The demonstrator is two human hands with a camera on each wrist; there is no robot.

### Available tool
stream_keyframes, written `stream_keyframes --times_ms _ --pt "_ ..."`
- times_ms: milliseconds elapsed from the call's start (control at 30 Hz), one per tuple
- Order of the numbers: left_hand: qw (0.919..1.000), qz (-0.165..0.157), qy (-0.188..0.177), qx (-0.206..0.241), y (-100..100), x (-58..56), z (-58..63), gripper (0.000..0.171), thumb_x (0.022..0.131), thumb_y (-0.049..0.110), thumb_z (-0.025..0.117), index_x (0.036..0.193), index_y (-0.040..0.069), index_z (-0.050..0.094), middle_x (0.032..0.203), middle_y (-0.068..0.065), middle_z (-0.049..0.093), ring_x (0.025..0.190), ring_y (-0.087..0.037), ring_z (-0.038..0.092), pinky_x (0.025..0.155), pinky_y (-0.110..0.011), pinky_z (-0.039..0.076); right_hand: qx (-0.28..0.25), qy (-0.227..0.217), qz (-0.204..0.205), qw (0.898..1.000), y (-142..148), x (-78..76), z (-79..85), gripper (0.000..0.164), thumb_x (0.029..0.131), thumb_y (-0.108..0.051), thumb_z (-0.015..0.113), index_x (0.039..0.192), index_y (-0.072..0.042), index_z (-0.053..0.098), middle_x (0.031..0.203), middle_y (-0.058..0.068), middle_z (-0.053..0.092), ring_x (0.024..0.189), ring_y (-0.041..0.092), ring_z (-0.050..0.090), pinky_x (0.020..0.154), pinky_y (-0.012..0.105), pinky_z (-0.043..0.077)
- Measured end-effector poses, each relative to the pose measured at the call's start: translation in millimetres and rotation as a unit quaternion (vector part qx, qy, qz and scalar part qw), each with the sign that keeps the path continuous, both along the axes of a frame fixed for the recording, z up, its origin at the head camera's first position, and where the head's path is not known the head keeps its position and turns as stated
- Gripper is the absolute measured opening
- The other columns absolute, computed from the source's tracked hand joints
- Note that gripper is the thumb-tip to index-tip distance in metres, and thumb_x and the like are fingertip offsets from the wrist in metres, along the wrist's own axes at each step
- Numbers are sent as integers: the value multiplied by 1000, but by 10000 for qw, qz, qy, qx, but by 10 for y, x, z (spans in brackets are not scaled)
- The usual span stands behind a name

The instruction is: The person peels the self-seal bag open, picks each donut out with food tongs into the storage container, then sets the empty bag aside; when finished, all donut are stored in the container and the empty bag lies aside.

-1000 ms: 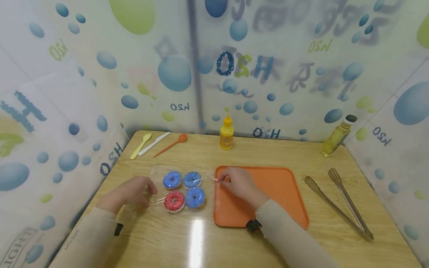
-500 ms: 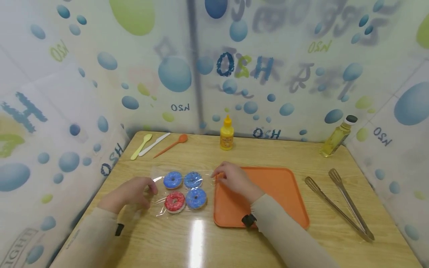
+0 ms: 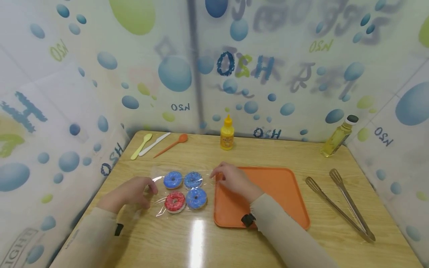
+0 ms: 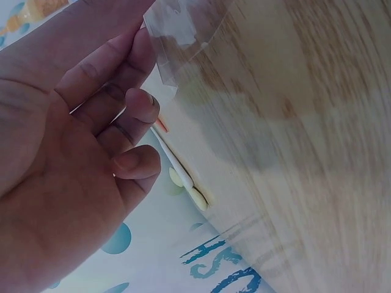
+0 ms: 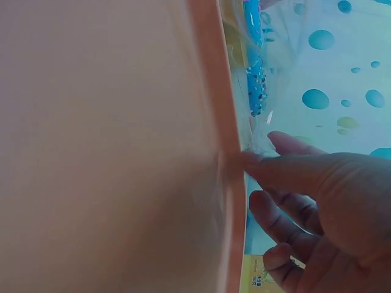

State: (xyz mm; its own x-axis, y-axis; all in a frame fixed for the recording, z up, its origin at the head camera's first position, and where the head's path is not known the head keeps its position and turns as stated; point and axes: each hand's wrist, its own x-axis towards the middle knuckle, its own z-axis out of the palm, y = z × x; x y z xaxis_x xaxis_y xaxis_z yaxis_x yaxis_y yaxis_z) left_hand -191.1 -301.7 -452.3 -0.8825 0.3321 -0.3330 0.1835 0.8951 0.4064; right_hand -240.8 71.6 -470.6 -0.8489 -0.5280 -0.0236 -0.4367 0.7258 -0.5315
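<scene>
A clear plastic bag lies on the table at left of centre, with a red donut and several blue donuts inside. My left hand pinches the bag's left edge between thumb and index finger; the left wrist view shows crinkled plastic at those fingertips, the other fingers loosely curled. At the bag's right edge, over the rim of an orange tray, my right hand holds the film between thumb and index fingertip. The right wrist view shows the plastic between them.
A yellow spoon, white knife and orange spoon lie at the back left. A yellow squeeze bottle stands at the back centre, an oil bottle at the back right. Metal tongs lie spread right of the tray.
My right hand has shifted slightly left and away from me along the bag's right edge. The film's creases and reflections have changed around the donuts. My left hand stays put.
</scene>
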Motion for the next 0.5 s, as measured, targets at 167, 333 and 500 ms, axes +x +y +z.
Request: stream_keyframes --times_ms 167,333,500 --pt "10000 -74 36 40 1 2 1 40 68 5 93 99 15 70 105 0 68 104 -24 62 101 -55 49 -66 -47 39 10000 -17 -15 -15 10 96 -17 76 97 -27 77 107 -7 65 101 14 62 97 37 55" --pt "10000 -51 8 57 -7 -4 -2 40 68 5 93 100 15 70 105 0 68 103 -23 62 101 -55 49 -67 90 -179 9998 -9 -29 -26 6 96 -22 76 95 -28 77 101 -10 64 90 13 59 88 33 54" --pt "10000 -75 52 37 -18 -11 -12 41 67 6 93 99 15 70 105 0 68 101 -22 61 99 -54 50 24 332 -356 9988 45 -38 -41 3 95 -28 77 97 -27 78 97 -11 63 80 12 55 74 29 49"
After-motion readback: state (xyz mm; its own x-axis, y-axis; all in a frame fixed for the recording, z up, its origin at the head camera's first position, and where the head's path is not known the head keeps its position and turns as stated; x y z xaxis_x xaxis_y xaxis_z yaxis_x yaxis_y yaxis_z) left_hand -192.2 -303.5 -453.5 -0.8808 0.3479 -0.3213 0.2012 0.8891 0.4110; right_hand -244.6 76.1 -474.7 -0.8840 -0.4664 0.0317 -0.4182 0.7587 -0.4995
